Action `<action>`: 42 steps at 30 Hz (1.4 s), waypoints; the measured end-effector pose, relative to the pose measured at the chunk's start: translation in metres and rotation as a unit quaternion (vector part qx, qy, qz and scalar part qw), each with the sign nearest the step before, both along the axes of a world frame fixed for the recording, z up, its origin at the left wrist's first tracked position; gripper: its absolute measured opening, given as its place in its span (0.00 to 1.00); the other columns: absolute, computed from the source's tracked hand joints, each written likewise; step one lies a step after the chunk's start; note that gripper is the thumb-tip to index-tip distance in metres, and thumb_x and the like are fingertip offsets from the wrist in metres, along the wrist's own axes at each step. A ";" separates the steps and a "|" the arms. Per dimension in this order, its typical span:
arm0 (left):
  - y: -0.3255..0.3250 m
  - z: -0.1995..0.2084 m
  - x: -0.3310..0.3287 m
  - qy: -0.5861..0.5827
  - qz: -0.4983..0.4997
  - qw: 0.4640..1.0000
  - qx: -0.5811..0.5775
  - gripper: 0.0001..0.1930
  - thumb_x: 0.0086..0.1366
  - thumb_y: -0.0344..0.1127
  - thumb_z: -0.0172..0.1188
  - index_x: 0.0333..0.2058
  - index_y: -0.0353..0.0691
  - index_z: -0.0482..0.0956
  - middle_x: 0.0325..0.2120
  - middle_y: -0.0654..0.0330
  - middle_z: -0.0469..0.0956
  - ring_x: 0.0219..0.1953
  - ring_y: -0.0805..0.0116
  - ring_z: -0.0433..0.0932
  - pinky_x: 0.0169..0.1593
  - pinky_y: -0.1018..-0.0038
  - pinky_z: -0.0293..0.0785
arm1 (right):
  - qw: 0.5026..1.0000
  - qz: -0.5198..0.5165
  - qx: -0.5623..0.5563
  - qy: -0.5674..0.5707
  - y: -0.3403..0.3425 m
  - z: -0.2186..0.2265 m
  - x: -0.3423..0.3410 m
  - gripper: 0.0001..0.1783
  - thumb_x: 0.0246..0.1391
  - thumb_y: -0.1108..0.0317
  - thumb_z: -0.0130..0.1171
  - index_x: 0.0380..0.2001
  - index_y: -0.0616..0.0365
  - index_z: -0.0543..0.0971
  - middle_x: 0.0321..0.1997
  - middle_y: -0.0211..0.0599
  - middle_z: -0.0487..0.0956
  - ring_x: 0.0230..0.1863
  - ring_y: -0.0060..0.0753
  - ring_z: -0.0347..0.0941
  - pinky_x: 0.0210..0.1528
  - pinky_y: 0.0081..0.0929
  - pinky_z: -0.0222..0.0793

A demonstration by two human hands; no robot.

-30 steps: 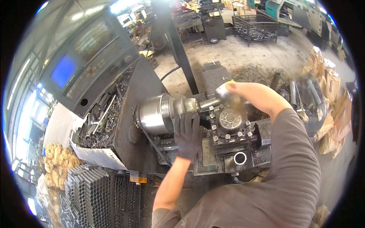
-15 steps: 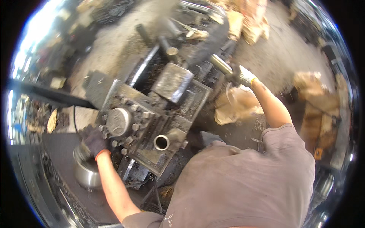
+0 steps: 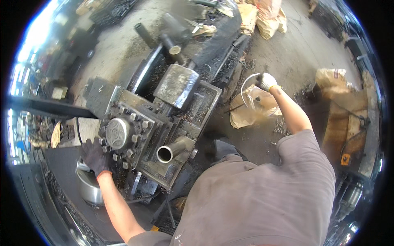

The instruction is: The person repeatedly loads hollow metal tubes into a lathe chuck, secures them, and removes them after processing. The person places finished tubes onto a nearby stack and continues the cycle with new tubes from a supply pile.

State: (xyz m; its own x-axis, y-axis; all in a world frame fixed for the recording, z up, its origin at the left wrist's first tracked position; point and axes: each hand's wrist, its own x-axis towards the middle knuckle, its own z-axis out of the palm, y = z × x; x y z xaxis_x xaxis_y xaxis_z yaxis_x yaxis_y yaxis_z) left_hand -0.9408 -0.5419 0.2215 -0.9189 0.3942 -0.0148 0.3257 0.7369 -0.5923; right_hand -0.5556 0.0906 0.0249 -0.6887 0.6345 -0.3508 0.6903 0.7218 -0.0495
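My left hand (image 3: pixel 97 156), in a dark glove with an orange cuff, is beside the bolted tool post (image 3: pixel 139 135) of a lathe-like machine. Its fingers are stretched out near the bolt heads, above a shiny round steel part (image 3: pixel 91 186). To the right, my right hand (image 3: pixel 266 81), in a white glove with dark finger areas, is closed at the upper edge of a thin pale handwheel rim (image 3: pixel 243 98). The fingertips there are partly hidden. A round metal cap (image 3: pixel 118 133) sits on the tool post, and an open-ended tube (image 3: pixel 166 154) stands nearer me.
A heavy metal block (image 3: pixel 174 86) sits on the machine slide, with metal chips around it. Dark upright bars (image 3: pixel 143 35) stand behind. Brown paper sacks (image 3: pixel 269 18) lie at the far side; a flattened one (image 3: pixel 246 117) is under the handwheel. Another machine (image 3: pixel 353 135) borders the right.
The shiny metal cylinder at my right hand no longer shows, and more of the pale rim is visible. My left hand's fingers are spread further. The whole view has shifted slightly.
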 end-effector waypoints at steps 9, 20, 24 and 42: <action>-0.014 0.011 0.097 0.205 -0.145 0.918 0.308 0.30 0.69 0.50 0.64 0.67 0.47 0.75 0.65 0.53 0.76 0.70 0.50 0.71 0.77 0.45 0.57 | 0.754 0.569 -0.263 0.195 -0.309 0.248 -0.133 0.43 0.53 0.55 0.75 0.68 0.61 0.71 0.48 0.54 0.84 0.45 0.54 0.86 0.44 0.43 0.83; -0.081 -0.159 0.346 0.021 0.314 0.673 0.669 0.19 0.65 0.37 0.68 0.53 0.39 0.83 0.42 0.52 0.85 0.41 0.57 0.84 0.50 0.62 0.80 | 0.589 0.734 -0.259 0.218 -0.354 0.277 -0.201 0.18 0.49 0.65 0.70 0.43 0.62 0.83 0.34 0.49 0.81 0.32 0.53 0.82 0.35 0.44 0.80; -0.126 -0.242 0.407 0.064 0.412 0.536 0.734 0.17 0.68 0.41 0.66 0.50 0.37 0.83 0.36 0.58 0.84 0.34 0.66 0.81 0.42 0.66 0.79 | 0.529 0.704 -0.329 0.342 -0.331 0.346 -0.254 0.20 0.50 0.74 0.70 0.48 0.65 0.83 0.36 0.46 0.87 0.29 0.35 0.87 0.26 0.32 0.82; -0.225 -0.169 0.410 0.330 0.328 0.017 0.885 0.21 0.79 0.56 0.53 0.49 0.43 0.79 0.33 0.62 0.77 0.31 0.61 0.77 0.40 0.63 0.80 | 0.624 0.780 -0.041 -0.006 -0.379 0.147 -0.507 0.20 0.57 0.61 0.70 0.50 0.59 0.84 0.34 0.46 0.87 0.30 0.41 0.83 0.32 0.38 0.77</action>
State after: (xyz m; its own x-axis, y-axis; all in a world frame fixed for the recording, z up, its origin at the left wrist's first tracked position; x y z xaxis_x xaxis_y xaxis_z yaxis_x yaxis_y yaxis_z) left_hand -0.5309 -0.7673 0.0526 -0.3029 -0.8580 -0.4149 0.2567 -0.4927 0.8315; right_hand -1.0630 -0.2886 0.1717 -0.4425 -0.8260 -0.3491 -0.8497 0.5107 -0.1313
